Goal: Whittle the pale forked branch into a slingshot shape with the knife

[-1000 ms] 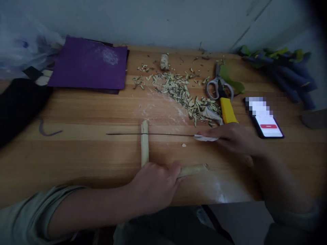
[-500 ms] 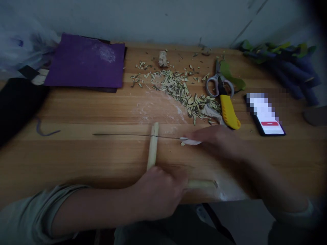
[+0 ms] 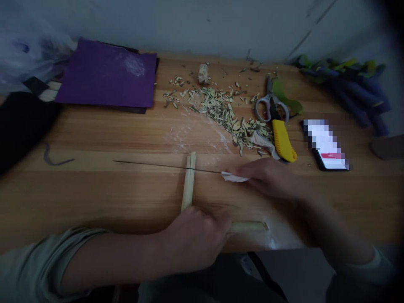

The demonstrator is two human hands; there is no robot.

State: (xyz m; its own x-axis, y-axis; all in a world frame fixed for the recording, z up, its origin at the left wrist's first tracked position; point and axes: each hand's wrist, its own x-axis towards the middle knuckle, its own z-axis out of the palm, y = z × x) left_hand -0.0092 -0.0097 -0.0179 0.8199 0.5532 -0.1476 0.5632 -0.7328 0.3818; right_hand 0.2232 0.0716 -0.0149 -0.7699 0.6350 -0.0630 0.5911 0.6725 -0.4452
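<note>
My left hand is closed around a pale, peeled forked branch at the table's front edge. One arm of the branch points away from me; another pale arm sticks out to the right of my fist, and the joint is hidden by my hand. My right hand grips a thin saw blade by its end, which is wrapped in white paper or cloth. Seen almost edge-on, the blade lies across the upright arm near its far end, its tip reaching left.
Behind are bark shavings, a short wood piece, scissors and a yellow-handled cutter. A phone and dark branches lie right. Purple sheets and a dark strip are left.
The blade has tilted slightly, its tip a little farther from me and its wrapped end a little nearer. My left hand and the branch have stayed in place.
</note>
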